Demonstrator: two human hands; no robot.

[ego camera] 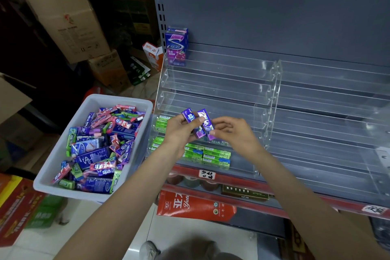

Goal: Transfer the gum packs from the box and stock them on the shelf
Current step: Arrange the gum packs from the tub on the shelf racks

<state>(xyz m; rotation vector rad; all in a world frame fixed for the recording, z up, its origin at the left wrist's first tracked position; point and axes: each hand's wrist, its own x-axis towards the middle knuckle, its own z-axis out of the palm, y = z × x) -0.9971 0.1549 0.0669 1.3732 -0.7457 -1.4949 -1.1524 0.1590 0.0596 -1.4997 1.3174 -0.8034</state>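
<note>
A grey plastic box (63, 139) at the left holds several loose gum packs (99, 147) in purple, blue, pink and green. My left hand (179, 131) grips two or three purple gum packs (191, 115) in front of the clear acrylic tiered shelf (215, 88). My right hand (236, 133) pinches the lower end of one of those purple packs (207, 125). Green gum packs (211, 155) lie stacked in the lowest tiers. One tall purple gum box (176, 47) stands upright on the top tier at the left.
Cardboard cartons (65, 16) are piled at the back left. A red shelf edge with a handwritten label (207, 174) runs under the acrylic rack. A red packet (194, 207) hangs below. A second acrylic rack (329, 112) sits to the right. My shoe (148, 249) is on the tiled floor.
</note>
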